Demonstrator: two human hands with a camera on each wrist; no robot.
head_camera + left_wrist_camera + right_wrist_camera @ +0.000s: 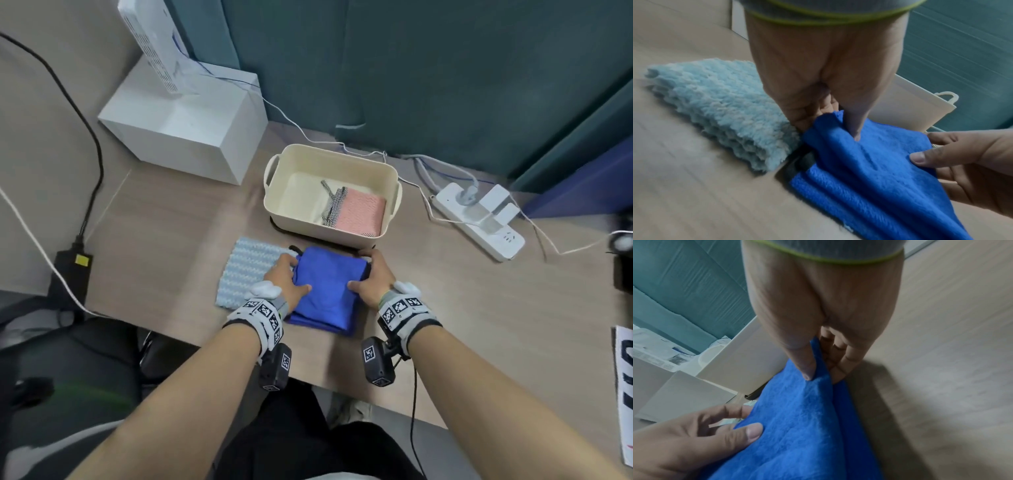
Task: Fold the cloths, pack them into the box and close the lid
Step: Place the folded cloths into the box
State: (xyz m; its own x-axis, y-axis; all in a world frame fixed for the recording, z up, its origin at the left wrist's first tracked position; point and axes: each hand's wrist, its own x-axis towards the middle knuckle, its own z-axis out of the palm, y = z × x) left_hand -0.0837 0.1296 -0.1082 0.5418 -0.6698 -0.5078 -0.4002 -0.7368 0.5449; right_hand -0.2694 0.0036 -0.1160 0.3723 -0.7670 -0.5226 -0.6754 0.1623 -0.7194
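Observation:
A folded dark blue cloth (327, 287) lies on the desk just in front of the cream box (330, 164). My left hand (286, 279) pinches its left edge, thumb on top and fingers underneath (838, 129). My right hand (371, 279) pinches the right edge the same way (818, 369). A fluffy light blue cloth (245, 272) lies folded to the left, touching the blue one (725, 110). Inside the box a folded pink cloth (359, 212) with a black-and-white trim lies at the right. A dark lid edge (277, 226) shows under the box.
A white carton (181, 130) with a white device on it stands at the back left. A white power strip (479, 219) with plugs and cables lies to the right of the box. A black adapter (70, 274) sits at the left desk edge.

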